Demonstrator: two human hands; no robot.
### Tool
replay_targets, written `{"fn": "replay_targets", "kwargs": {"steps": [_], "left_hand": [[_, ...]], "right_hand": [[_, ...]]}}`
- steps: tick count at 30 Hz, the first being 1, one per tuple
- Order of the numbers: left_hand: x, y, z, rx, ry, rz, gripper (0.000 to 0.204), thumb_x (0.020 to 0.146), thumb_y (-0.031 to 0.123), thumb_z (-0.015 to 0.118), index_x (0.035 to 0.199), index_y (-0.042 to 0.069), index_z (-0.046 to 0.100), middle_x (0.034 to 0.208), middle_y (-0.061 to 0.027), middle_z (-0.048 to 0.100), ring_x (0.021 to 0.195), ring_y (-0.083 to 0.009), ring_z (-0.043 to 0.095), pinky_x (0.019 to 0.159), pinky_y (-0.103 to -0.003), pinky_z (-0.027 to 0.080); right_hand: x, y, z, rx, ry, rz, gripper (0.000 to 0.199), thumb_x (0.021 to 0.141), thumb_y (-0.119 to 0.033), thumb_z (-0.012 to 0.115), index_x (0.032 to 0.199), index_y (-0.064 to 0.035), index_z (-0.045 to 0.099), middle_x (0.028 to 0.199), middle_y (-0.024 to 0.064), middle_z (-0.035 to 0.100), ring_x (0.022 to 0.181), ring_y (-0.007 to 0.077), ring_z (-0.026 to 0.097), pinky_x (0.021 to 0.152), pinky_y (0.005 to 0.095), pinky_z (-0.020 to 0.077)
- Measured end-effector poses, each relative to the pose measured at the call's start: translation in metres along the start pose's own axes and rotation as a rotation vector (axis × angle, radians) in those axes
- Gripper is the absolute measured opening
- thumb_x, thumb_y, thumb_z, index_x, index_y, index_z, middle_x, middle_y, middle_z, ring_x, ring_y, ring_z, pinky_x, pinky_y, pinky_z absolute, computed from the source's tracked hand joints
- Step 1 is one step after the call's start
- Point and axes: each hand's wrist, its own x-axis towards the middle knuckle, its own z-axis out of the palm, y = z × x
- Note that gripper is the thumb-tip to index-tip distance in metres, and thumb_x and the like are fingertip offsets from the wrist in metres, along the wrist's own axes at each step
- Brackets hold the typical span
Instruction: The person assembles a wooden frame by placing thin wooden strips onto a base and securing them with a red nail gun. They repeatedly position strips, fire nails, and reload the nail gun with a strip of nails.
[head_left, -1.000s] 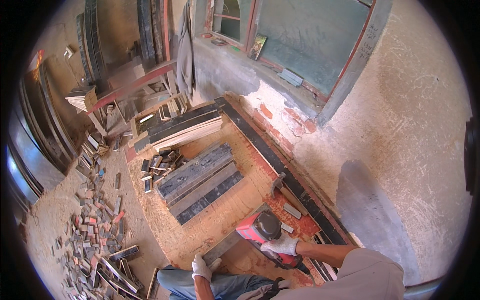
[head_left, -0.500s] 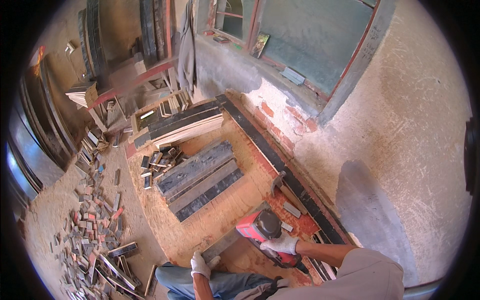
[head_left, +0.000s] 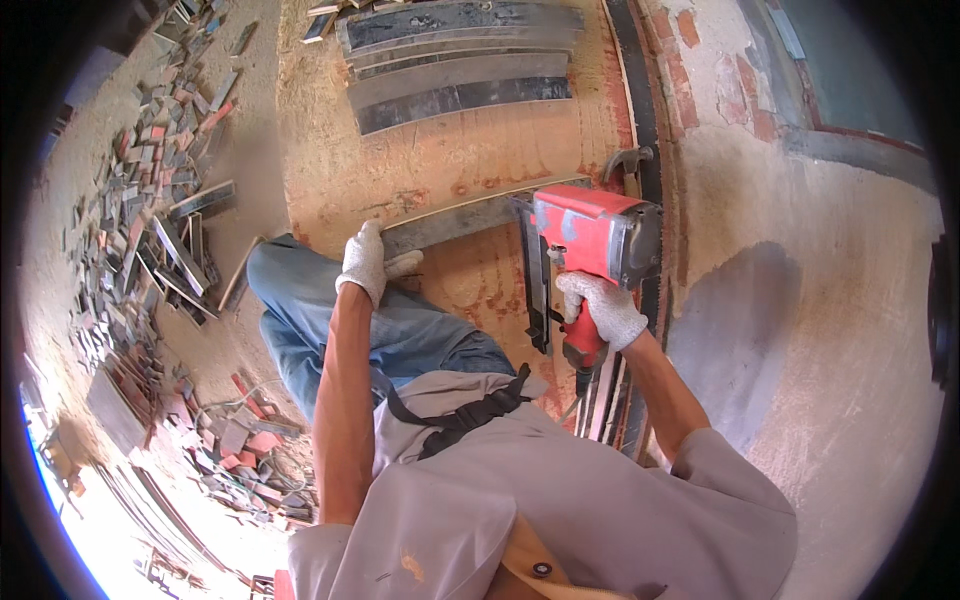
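My right hand (head_left: 603,308), in a white knit glove, wraps round the grip of a red nail gun (head_left: 585,225). The gun's black nose and magazine lie over the right part of a narrow grey board (head_left: 450,224); whether the nose touches it I cannot tell. At the board's left end, my gloved left hand (head_left: 366,266) grips the edge, with fingers curled on it and the thumb pointing right. The board lies across the wooden work surface (head_left: 430,165), in front of my bent knee. A hammer (head_left: 627,162) rests just beyond the gun.
Several dark boards (head_left: 460,68) lie side by side farther up the work surface. A long black-faced strip (head_left: 637,100) runs along its right side, beside the wall (head_left: 720,200). Wood offcuts (head_left: 150,190) litter the floor at left. Thin strips (head_left: 603,395) lie below the gun.
The view has swung down toward my body. The nail gun has turned, with its nose now at the board's right part. My left hand still holds the board's left end.
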Motion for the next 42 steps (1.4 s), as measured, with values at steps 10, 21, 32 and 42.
{"fn": "replay_targets", "kwargs": {"steps": [10, 21, 32, 42], "left_hand": [[-0.030, 0.037, 0.028, -0.302, 0.079, -0.192, 0.044, 0.103, 0.031, 0.053, 0.129, -0.003, 0.057, 0.113, -0.0224, 0.069, 0.082, -0.0366, 0.077, 0.063, -0.040, 0.067], [-0.025, 0.035, 0.025, -0.322, 0.068, -0.189, 0.040, 0.103, 0.029, 0.053, 0.128, -0.002, 0.055, 0.112, -0.0220, 0.069, 0.080, -0.0373, 0.076, 0.060, -0.039, 0.067], [-0.025, 0.034, 0.024, -0.331, -0.005, -0.161, 0.044, 0.103, 0.027, 0.049, 0.133, -0.004, 0.054, 0.121, -0.0221, 0.065, 0.088, -0.0385, 0.076, 0.067, -0.040, 0.068], [-0.032, 0.039, 0.026, -0.312, 0.012, -0.192, 0.044, 0.104, 0.028, 0.046, 0.132, -0.005, 0.054, 0.120, -0.0224, 0.066, 0.088, -0.0373, 0.076, 0.067, -0.040, 0.068]], "right_hand": [[0.001, -0.012, -0.012, -0.043, -0.013, 0.021, 0.025, 0.099, -0.017, 0.063, 0.079, -0.0027, 0.067, 0.060, 0.0060, 0.063, 0.054, 0.0163, 0.058, 0.059, 0.0315, 0.0462], [0.000, -0.011, -0.002, 0.006, 0.009, 0.030, 0.016, 0.099, -0.016, 0.063, 0.095, -0.0026, 0.071, 0.060, 0.0039, 0.061, 0.053, 0.0139, 0.056, 0.057, 0.0301, 0.0449], [-0.002, 0.006, 0.007, 0.004, -0.006, 0.019, 0.024, 0.098, -0.023, 0.068, 0.082, -0.0059, 0.070, 0.060, 0.0027, 0.061, 0.053, 0.0135, 0.057, 0.056, 0.0306, 0.0461], [0.011, -0.014, 0.042, -0.297, -0.246, 0.035, 0.029, 0.106, -0.021, 0.053, 0.107, -0.0004, 0.074, 0.066, 0.0039, 0.064, 0.064, 0.0120, 0.055, 0.069, 0.0288, 0.0455]]}}
